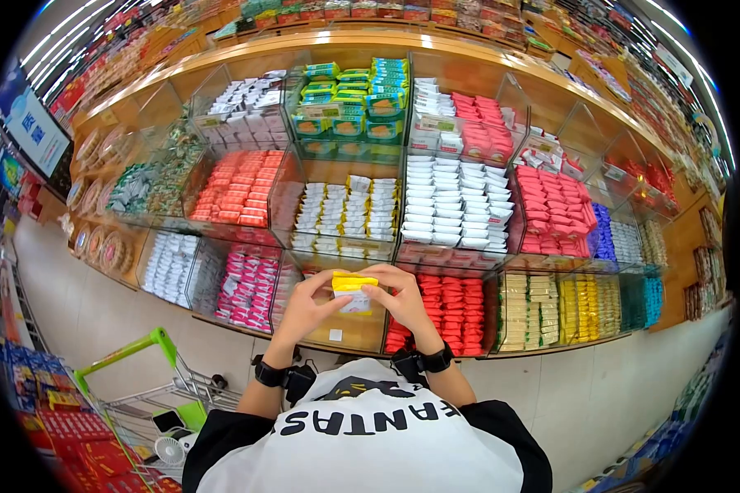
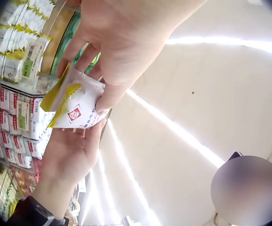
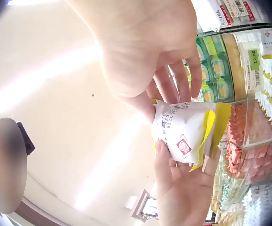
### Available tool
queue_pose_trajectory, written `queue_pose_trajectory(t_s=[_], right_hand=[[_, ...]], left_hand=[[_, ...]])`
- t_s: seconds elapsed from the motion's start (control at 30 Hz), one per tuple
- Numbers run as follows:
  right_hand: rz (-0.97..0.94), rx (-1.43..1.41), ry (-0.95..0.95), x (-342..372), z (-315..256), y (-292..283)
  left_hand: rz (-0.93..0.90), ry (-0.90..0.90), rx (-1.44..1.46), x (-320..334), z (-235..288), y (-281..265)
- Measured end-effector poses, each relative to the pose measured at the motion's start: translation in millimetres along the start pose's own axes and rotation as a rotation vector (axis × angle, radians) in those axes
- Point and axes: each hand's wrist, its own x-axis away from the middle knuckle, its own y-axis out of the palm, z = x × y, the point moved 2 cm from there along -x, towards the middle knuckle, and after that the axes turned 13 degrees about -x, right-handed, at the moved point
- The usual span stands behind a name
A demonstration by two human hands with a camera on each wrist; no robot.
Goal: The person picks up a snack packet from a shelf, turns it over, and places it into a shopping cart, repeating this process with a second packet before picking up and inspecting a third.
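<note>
A small white snack packet with yellow crimped ends is between both hands in front of the chest. My left hand pinches its left side, thumb on the near face and fingers behind. From the other side my right hand grips it the same way. A red diamond logo shows on the packet in the left wrist view. Printed digits stand out on the packet in the right wrist view. Similar white-and-yellow packets fill a clear bin just beyond the hands.
Tiered clear bins hold orange packets, white packets, pink packets and red packets. A shopping cart with a green handle stands at the lower left, a small white fan on it.
</note>
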Motion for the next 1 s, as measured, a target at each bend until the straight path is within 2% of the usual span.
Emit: queue_pose_trajectory(t_s=[0.3, 0.37, 0.43, 0.53, 0.6, 0.67, 0.73, 0.8, 1.0], right_hand=[[-0.177, -0.204, 0.065, 4, 8, 10], [-0.239, -0.260, 0.075, 5, 13, 17], [-0.284, -0.385, 0.209, 10, 25, 26], [-0.375, -0.470, 0.291, 17, 29, 41], [-0.400, -0.486, 0.344, 24, 31, 49], [-0.410, -0.498, 0.389, 26, 32, 54], [-0.513, -0.443, 0.455, 27, 33, 53], [-0.529, -0.464, 0.441, 26, 31, 56], [-0.485, -0.441, 0.438, 28, 33, 67]], left_hand=[[0.162, 0.025, -0.131, 36, 22, 6], [0.157, -0.098, -0.060, 49, 22, 8], [0.218, -0.155, -0.081, 65, 19, 10], [0.306, -0.214, -0.116, 91, 5, 14], [0.336, -0.293, 0.003, 104, 0, 15], [0.362, -0.293, -0.058, 111, 1, 15], [0.386, -0.290, -0.114, 116, 6, 15], [0.417, -0.300, -0.189, 118, 13, 16], [0.482, -0.225, -0.147, 126, 8, 11]])
